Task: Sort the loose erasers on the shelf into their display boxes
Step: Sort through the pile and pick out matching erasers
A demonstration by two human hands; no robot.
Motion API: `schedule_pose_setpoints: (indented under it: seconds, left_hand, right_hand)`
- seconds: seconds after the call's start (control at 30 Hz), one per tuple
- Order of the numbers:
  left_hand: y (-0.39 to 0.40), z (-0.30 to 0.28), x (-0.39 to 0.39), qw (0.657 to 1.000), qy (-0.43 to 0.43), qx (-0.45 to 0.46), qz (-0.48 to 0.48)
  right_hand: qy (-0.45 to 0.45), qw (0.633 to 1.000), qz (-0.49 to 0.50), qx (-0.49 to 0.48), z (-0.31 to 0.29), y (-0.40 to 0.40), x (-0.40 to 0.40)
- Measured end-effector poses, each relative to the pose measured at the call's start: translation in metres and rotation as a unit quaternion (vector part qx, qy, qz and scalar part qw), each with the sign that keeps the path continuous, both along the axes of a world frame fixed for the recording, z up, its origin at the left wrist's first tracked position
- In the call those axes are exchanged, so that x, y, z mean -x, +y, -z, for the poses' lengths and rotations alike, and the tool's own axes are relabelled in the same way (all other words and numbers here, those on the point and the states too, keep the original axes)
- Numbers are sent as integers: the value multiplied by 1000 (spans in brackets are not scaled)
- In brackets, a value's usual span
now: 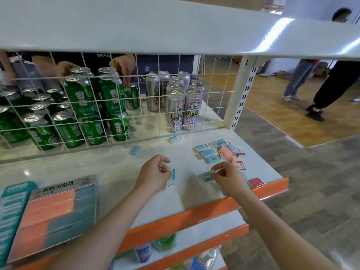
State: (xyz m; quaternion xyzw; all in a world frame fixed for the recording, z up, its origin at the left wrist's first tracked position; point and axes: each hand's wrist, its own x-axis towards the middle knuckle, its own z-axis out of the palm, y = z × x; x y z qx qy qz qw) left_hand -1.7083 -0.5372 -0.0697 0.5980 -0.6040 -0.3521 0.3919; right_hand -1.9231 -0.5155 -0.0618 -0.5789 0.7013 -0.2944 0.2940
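Left grip (155, 172) pinching eraser (172, 177), right grip (227, 177) pinching another eraser (206, 176)

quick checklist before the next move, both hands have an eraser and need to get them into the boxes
1. Left hand grip on a teal-sleeved eraser: ok.
2. Right hand grip on a second teal-sleeved eraser: ok.
3. Teal display box in view at far left: ok.
4. Free slot in that box: cannot tell, blurred.
5. Pink and blue display box is the wrong match for these: ok to skip.
6. Loose pile left to sort: not ok.
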Motion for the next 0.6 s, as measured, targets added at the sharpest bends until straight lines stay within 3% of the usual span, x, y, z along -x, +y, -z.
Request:
schedule_pose_setpoints:
  seconds: [0.3,0.5,0.6]
  left_hand:
    - [-5,7,12,978,-175,-3,110]
    - [7,10,5,951,-296,-4,89]
    - [12,12,-4,951,-300,-12,69]
  right_hand:
    - [46,999,-20,12,2,3,1]
    - [76,997,-30,11,2,4,2]
    - [74,997,-30,14,2,4,0]
